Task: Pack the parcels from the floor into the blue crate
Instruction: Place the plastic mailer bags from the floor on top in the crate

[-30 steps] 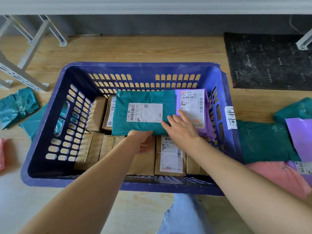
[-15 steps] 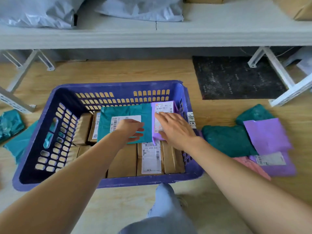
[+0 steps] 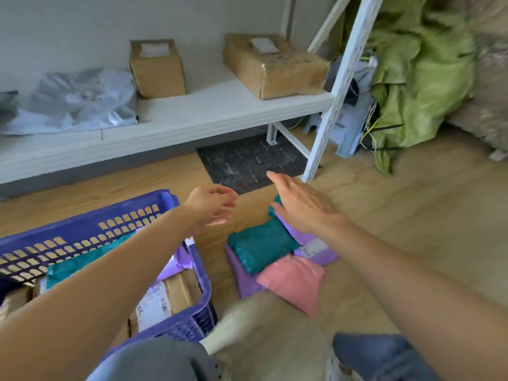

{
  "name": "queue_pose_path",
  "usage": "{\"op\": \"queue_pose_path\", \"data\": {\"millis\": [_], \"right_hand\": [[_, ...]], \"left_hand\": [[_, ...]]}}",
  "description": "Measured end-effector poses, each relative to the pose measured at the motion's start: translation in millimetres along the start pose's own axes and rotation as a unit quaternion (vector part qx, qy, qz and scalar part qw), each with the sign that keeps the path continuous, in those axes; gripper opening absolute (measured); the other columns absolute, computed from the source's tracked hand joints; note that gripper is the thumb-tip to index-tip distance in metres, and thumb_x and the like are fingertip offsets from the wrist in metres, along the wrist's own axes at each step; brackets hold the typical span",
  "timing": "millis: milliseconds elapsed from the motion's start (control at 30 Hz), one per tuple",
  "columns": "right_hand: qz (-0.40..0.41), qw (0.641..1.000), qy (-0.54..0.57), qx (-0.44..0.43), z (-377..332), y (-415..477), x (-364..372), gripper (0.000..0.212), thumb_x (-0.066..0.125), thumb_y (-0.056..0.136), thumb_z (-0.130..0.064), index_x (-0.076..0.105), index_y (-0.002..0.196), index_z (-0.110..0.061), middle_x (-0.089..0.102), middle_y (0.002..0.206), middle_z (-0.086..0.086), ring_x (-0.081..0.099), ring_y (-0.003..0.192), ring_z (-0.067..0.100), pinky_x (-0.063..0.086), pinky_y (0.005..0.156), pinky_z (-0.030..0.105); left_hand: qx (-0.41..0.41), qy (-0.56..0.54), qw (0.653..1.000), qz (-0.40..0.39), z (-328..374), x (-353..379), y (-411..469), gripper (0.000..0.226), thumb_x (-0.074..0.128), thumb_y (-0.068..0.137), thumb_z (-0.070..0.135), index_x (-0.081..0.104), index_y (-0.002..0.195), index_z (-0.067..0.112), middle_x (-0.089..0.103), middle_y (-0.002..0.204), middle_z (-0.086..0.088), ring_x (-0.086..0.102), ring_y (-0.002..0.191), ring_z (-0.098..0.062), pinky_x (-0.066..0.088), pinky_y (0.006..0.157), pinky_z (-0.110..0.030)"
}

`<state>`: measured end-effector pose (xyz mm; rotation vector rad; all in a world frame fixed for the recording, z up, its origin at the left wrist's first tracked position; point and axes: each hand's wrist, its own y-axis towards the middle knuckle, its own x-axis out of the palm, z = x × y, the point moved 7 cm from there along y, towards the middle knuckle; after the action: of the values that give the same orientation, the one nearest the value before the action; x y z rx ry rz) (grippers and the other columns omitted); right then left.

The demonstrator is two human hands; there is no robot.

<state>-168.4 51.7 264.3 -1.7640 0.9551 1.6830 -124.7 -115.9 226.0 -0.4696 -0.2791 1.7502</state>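
Observation:
The blue crate (image 3: 82, 229) sits at the lower left, holding brown boxes, a teal parcel (image 3: 82, 259) and a purple parcel (image 3: 176, 262). To its right on the wood floor lies a pile of parcels: a teal one (image 3: 261, 248), a pink one (image 3: 294, 279) and purple ones (image 3: 316, 251). My left hand (image 3: 211, 207) hovers past the crate's far right corner, fingers loosely curled, holding nothing. My right hand (image 3: 299, 204) is spread flat just above the far end of the pile, covering part of another teal parcel (image 3: 275, 204).
A low white shelf (image 3: 192, 116) carries two cardboard boxes (image 3: 156, 67) and grey bags (image 3: 77, 100). A dark mat (image 3: 247, 163) lies under it. A white rack leg (image 3: 330, 105) and green sacks (image 3: 417, 72) stand at right. My knees fill the bottom edge.
Both hands have left the parcels in the crate and swung right toward the floor pile. The view has turned right and up, so the crate now sits at the left.

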Motion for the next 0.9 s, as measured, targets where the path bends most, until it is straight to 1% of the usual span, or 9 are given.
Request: {"op": "queue_pose_path", "data": {"millis": [67, 133, 267, 400, 500, 567, 667, 733, 900], "right_hand": [[0.011, 0.999, -0.005, 0.039, 41.0, -18.9, -15.8, 0.061, 0.048, 0.096, -0.027, 0.017, 0.148, -0.015, 0.037, 0.145, 0.007, 0.046, 0.123, 0.029, 0.04, 0.093, 0.04], [0.023, 0.996, -0.005, 0.087, 83.0, -39.7, -25.5, 0.06, 0.049, 0.095, -0.027, 0.02, 0.147, -0.017, 0.042, 0.141, 0.008, 0.049, 0.12, 0.03, 0.041, 0.091, 0.039], [0.036, 0.986, 0.028, 0.163, 158.9, -85.6, -24.5, 0.059, 0.053, 0.092, -0.025, 0.027, 0.143, -0.018, 0.043, 0.14, 0.008, 0.048, 0.122, 0.031, 0.042, 0.092, 0.041], [0.035, 0.97, 0.049, 0.234, 222.3, -135.2, -7.5, 0.063, 0.052, 0.092, -0.025, 0.023, 0.147, -0.016, 0.037, 0.145, 0.009, 0.044, 0.127, 0.03, 0.042, 0.095, 0.041], [0.031, 0.953, 0.066, 0.294, 262.0, -175.6, 8.8, 0.061, 0.047, 0.096, -0.027, 0.018, 0.148, -0.017, 0.033, 0.148, 0.007, 0.043, 0.128, 0.027, 0.04, 0.095, 0.038], [0.026, 0.939, 0.085, 0.332, 286.1, -203.1, 22.1, 0.06, 0.044, 0.098, -0.028, 0.015, 0.149, -0.017, 0.031, 0.149, 0.006, 0.041, 0.13, 0.025, 0.04, 0.096, 0.037], [0.022, 0.915, 0.118, 0.384, 319.7, -242.4, 49.5, 0.059, 0.043, 0.099, -0.029, 0.015, 0.149, -0.017, 0.031, 0.149, 0.006, 0.043, 0.129, 0.025, 0.042, 0.096, 0.038], [0.019, 0.898, 0.131, 0.419, 339.1, -266.5, 71.9, 0.058, 0.044, 0.099, -0.029, 0.016, 0.149, -0.018, 0.032, 0.149, 0.006, 0.043, 0.129, 0.025, 0.043, 0.096, 0.04], [0.026, 0.846, 0.19, 0.497, 374.9, -321.1, 129.1, 0.056, 0.045, 0.098, -0.03, 0.021, 0.147, -0.019, 0.032, 0.149, 0.003, 0.043, 0.13, 0.024, 0.041, 0.097, 0.039]], "left_hand": [[0.018, 0.025, 0.999, -0.038, 18.8, 40.4, -1.0, 0.002, 0.062, 0.09, 0.018, 0.061, 0.091, 0.019, 0.064, 0.092, -0.007, 0.058, 0.069, -0.017, 0.05, 0.049, -0.016], [0.034, 0.042, 0.996, -0.073, 32.7, 79.0, -1.7, 0.01, 0.063, 0.089, 0.015, 0.061, 0.099, 0.017, 0.062, 0.092, -0.009, 0.058, 0.067, -0.018, 0.051, 0.051, -0.017], [0.043, 0.086, 0.989, -0.111, 43.2, 151.3, 3.9, 0.023, 0.063, 0.088, 0.015, 0.06, 0.11, 0.02, 0.064, 0.093, -0.006, 0.061, 0.067, -0.017, 0.052, 0.066, -0.026], [0.055, 0.127, 0.979, -0.152, 35.9, 222.4, 15.3, 0.02, 0.066, 0.087, 0.018, 0.061, 0.104, 0.027, 0.065, 0.094, -0.005, 0.065, 0.077, -0.021, 0.054, 0.073, -0.031], [0.06, 0.151, 0.968, -0.19, 23.5, 276.6, 19.6, 0.024, 0.063, 0.089, 0.015, 0.059, 0.112, 0.022, 0.063, 0.095, -0.009, 0.063, 0.084, -0.023, 0.054, 0.085, -0.037], [0.055, 0.156, 0.964, -0.208, 11.7, 311.8, 26.0, 0.027, 0.061, 0.09, 0.009, 0.058, 0.115, 0.018, 0.062, 0.094, -0.009, 0.059, 0.076, -0.02, 0.053, 0.074, -0.03], [0.041, 0.155, 0.957, -0.244, -13.5, 365.1, 39.3, 0.028, 0.057, 0.089, -0.001, 0.055, 0.112, 0.014, 0.061, 0.07, -0.004, 0.056, 0.049, -0.005, 0.044, 0.046, -0.015], [0.021, 0.154, 0.951, -0.266, -34.2, 395.4, 47.7, 0.029, 0.055, 0.089, -0.005, 0.05, 0.111, 0.014, 0.056, 0.068, -0.005, 0.052, 0.044, -0.005, 0.041, 0.043, -0.014], [-0.014, 0.187, 0.934, -0.305, -92.4, 452.2, 67.6, 0.031, 0.055, 0.091, 0.001, 0.052, 0.116, 0.02, 0.062, 0.063, 0.007, 0.05, 0.058, -0.008, 0.042, 0.046, -0.014]]}}
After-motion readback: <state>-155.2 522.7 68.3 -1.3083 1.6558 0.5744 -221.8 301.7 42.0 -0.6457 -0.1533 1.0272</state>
